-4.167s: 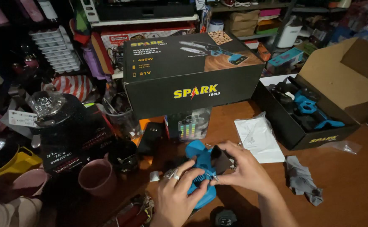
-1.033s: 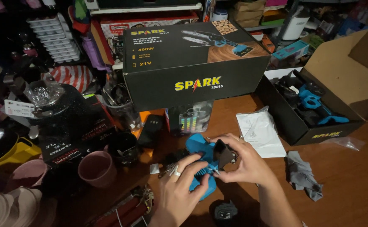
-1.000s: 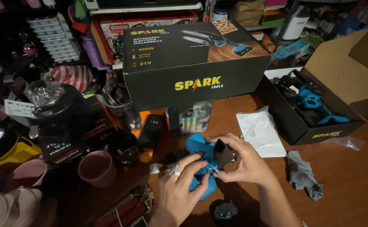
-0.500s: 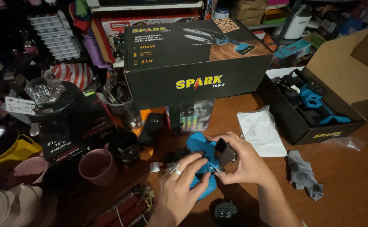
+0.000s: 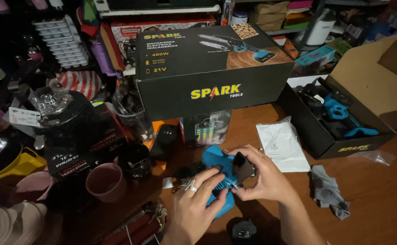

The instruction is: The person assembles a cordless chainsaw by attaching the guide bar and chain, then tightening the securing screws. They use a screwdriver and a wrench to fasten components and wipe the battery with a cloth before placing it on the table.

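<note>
Right now we hold a blue plastic power tool body low over the brown wooden surface, just in front of the big black cardboard box. Our left hand wraps it from below, fingers closed on its side. Our right hand pinches a small black plastic part against its top. A pink cup stands to the left.

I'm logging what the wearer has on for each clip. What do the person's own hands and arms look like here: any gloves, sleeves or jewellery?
Both hands are bare, with no gloves. The left hand wears silver-coloured rings on its fingers, one of them a chunky piece. The right hand shows no clear ring. Both forearms are uncovered as far as the picture reaches: no sleeves, watch or bracelet show.
</note>
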